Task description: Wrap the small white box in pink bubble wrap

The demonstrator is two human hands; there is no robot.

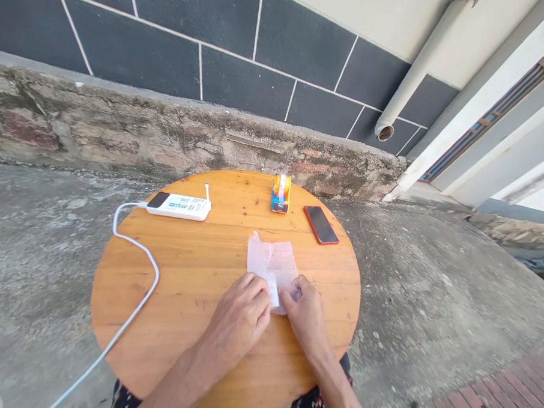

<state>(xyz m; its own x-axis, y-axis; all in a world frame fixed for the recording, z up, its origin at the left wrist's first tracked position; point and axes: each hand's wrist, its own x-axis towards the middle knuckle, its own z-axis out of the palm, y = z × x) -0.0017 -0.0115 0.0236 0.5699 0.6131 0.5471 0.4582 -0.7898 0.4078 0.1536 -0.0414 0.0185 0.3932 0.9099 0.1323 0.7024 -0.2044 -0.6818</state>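
A sheet of thin, pinkish see-through wrap [282, 257] lies on the round wooden table [183, 266]. On the wrap is a small whitish item [273, 290], partly covered by my fingers. My left hand [245, 305] is closed at the wrap's left side, its fingertips curled down and partly hidden. From the right, my right hand [306, 308] pinches the wrap's lower right edge between thumb and fingers. The two hands are a short way apart, with the whitish item between them.
A tape dispenser [281, 194] stands at the table's back. Right of it lies a red-edged phone [321, 225]. A white power bank [179, 205] sits at the back left, its white cable [154, 271] running over the left edge. Behind is a stone-based wall [167, 136].
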